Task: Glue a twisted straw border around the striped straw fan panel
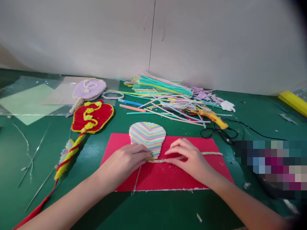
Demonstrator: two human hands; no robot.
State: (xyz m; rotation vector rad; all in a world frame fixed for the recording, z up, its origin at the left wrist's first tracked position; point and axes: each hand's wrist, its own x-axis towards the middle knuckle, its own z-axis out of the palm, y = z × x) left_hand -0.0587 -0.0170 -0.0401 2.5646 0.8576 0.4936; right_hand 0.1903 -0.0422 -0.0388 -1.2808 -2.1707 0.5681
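One twisted cord (212, 153) is pinched by the right hand (193, 157) beside the striped panel (147, 135), whose lower edge is gripped by the left hand (128, 158).

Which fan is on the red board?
The striped fan, nearest the left hand; the red fan and lilac fan lie off the board, farther left.

There are one left hand (129, 156) and one right hand (189, 153), two striped pieces (147, 137) (64, 151), two fans (79, 119) (96, 91), two tubes (130, 102) (131, 108), one braid (212, 153), one red board (165, 179), one ring (112, 97), one glue gun (219, 120), one yellow block (294, 103) and one green sheet (28, 103). The strips (165, 88) are too many to count.
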